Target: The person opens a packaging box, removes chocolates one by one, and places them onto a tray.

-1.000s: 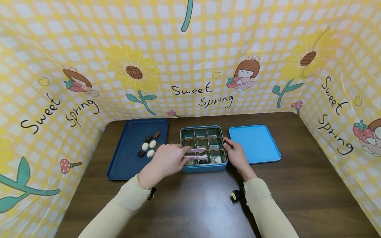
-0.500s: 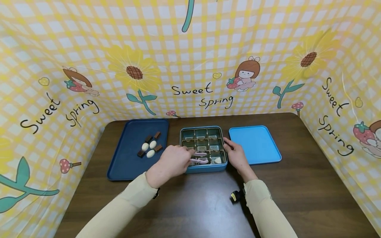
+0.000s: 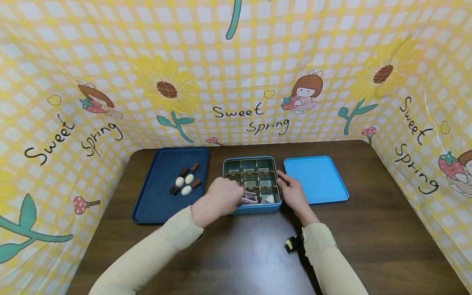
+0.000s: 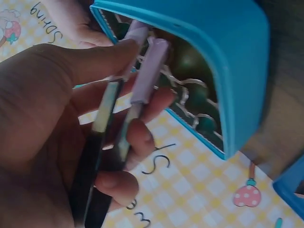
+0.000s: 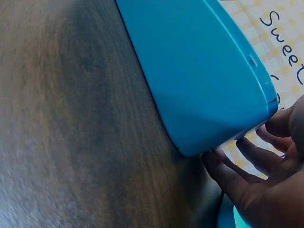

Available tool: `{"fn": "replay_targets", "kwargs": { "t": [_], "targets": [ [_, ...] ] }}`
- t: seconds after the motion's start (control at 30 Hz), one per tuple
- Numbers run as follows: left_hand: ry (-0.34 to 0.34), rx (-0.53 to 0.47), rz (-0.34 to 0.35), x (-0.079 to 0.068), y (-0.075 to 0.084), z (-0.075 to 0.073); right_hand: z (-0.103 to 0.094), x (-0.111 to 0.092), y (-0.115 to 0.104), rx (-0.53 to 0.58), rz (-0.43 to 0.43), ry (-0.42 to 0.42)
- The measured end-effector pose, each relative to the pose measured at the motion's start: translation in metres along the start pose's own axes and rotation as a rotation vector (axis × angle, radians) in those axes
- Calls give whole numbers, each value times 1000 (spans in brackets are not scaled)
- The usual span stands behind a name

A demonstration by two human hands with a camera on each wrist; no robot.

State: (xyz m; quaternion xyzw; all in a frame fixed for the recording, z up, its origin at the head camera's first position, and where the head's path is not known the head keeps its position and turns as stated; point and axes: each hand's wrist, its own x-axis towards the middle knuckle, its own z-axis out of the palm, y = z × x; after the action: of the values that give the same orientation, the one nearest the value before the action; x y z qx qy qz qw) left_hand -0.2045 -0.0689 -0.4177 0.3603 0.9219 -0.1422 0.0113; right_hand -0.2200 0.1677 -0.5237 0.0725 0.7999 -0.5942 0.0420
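My left hand (image 3: pixel 223 198) holds a pair of tweezers (image 4: pixel 107 118) with dark handles and pale pink tips. The tips (image 3: pixel 249 198) reach down into the front middle part of a blue box (image 3: pixel 258 209). Inside it lies a clear tray divided into several compartments. A white piece (image 3: pixel 270 198) sits in the front right compartment; what lies under the tweezers is hidden. Against the box's right side rests my right hand (image 3: pixel 292 191). In the right wrist view its fingertips (image 5: pixel 213 160) touch the end wall and the thumb is by the rim.
On the left, a dark blue tray (image 3: pixel 155 196) bears several white egg-shaped pieces (image 3: pixel 179 182) and brown chocolate blocks (image 3: pixel 196 183). A light blue tray or lid (image 3: pixel 317 180) lies on the right. A patterned cloth (image 3: pixel 236 73) walls the table's back and sides.
My left hand has moved a little right and the tweezers have gone lower into the box's front middle compartment, covering the dark piece there. My right hand stays at the box's side.
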Motion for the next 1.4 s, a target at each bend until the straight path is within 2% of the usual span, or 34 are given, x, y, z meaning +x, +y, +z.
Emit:
{"fn": "replay_targets", "kwargs": {
  "t": [0.27,0.43,0.57,1.0,1.4],
  "targets": [
    [-139,52,-40,18,14,-16,0,0,1,-1,0,1],
    [-194,71,-77,26,24,-17,1,1,1,-5,-2,2],
    [-189,67,-87,27,28,-15,1,0,0,8,0,-5],
    [-103,96,-29,23,20,-9,0,0,-2,8,10,-4],
    [-105,69,-37,17,15,-12,0,2,0,12,25,-5]
  ]
}}
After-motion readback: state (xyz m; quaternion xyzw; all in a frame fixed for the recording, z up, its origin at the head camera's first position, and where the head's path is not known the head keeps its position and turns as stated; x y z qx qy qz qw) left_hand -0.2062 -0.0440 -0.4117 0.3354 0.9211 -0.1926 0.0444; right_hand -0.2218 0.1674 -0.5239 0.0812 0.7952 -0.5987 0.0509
